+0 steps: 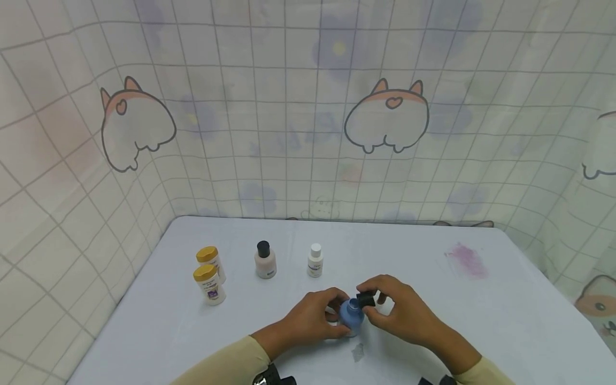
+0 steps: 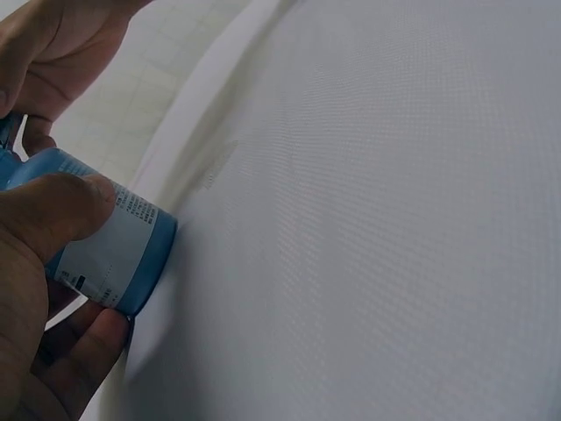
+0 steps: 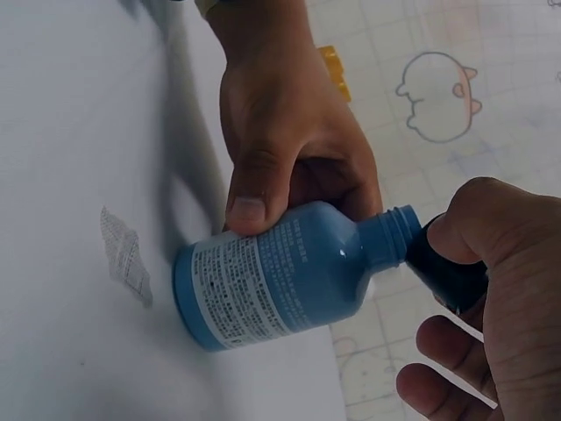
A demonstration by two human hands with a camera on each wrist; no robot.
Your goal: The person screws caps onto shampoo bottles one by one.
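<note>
A blue bottle (image 3: 337, 259) with a printed white label stands on the white table, its threaded neck uncovered. My left hand (image 1: 315, 318) grips it round the body, thumb over the label in the left wrist view. Between the thumb and fingers of my right hand (image 1: 401, 310) is a black cap (image 1: 366, 299), held tilted right at the bottle's mouth. In the right wrist view the cap's edge overlaps the neck's rim, and part of the cap is hidden by the thumb.
Two white bottles with yellow caps (image 1: 209, 283) stand at the left. Farther back are a pale bottle with a black cap (image 1: 266, 263) and a small white bottle (image 1: 315, 261). A grey patch (image 1: 358, 352) lies near the blue bottle; a pink stain (image 1: 467, 260) marks the right side.
</note>
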